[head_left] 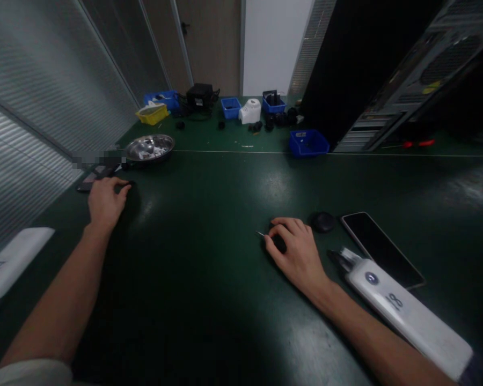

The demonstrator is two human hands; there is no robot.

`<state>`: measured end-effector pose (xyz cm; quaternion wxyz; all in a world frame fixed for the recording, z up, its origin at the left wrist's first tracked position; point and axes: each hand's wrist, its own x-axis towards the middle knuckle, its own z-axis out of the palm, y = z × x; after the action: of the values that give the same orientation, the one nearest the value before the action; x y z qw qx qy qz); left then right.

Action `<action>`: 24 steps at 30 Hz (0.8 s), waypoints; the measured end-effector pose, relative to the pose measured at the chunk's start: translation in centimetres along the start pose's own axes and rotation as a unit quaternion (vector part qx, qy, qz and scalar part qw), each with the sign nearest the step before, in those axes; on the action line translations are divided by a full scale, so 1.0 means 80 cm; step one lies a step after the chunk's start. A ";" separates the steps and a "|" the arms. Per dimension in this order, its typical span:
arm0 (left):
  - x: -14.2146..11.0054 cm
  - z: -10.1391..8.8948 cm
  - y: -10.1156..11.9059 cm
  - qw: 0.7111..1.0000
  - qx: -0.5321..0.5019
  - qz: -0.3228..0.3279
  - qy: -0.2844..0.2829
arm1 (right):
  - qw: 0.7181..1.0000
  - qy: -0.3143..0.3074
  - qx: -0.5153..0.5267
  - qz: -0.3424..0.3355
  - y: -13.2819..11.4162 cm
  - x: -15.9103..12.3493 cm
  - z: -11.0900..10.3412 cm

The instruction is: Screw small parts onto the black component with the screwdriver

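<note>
From where I watch, my right hand point(295, 249) lies curled on the green table point(209, 214), right of centre and near, its fingers closed round a small dark part point(279, 242) with a thin metal pin point(260, 234) poking out to the left past the fingertips. I judge that part light and rigid, probably smooth plastic, so it could slip on this shiny surface; the pin looks fine enough to bend, and I would take hold on the dark body, not the pin. My left hand point(104, 201) is stretched well out to the far left, palm down and loosely cupped, the fingertips touching a small black piece point(129, 185) that I can barely make out; whether it actually grips that piece I cannot tell. Both forearms run straight out from the near edge, the wrists low against the table. Just right of the right hand sits a black round cap point(322, 221), then a phone point(380, 249) lying face up, and nearer a white handheld tool point(410, 316) beside the forearm. Beyond the left hand stands a metal bowl point(149, 147) with small bits in it, and further back are blue bins point(308, 142) and a yellow tray point(152, 113)
</note>
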<state>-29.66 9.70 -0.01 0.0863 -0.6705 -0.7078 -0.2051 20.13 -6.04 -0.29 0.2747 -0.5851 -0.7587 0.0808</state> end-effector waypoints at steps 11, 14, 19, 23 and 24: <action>-0.052 -0.002 0.195 0.942 -0.228 0.231 -0.082 | 1.000 0.007 0.006 0.000 0.001 0.000 0.002; -0.102 -0.001 0.266 0.868 -0.320 0.357 -0.128 | 1.000 0.003 0.008 0.004 0.001 0.000 0.002; -0.139 0.005 0.297 0.837 -0.336 0.401 -0.160 | 1.000 0.015 0.027 0.000 -0.002 0.002 -0.002; -0.136 0.004 0.289 0.839 -0.375 0.345 -0.189 | 0.998 -0.029 0.058 -0.011 -0.006 0.002 -0.004; -0.135 0.003 0.289 0.835 -0.385 0.340 -0.199 | 0.997 -0.043 0.061 -0.017 -0.006 0.001 -0.004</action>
<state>-5.95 0.30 -0.51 -0.2569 -0.8744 -0.3009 -0.2808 19.88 -6.20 0.22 0.2782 -0.5503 -0.7734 0.1471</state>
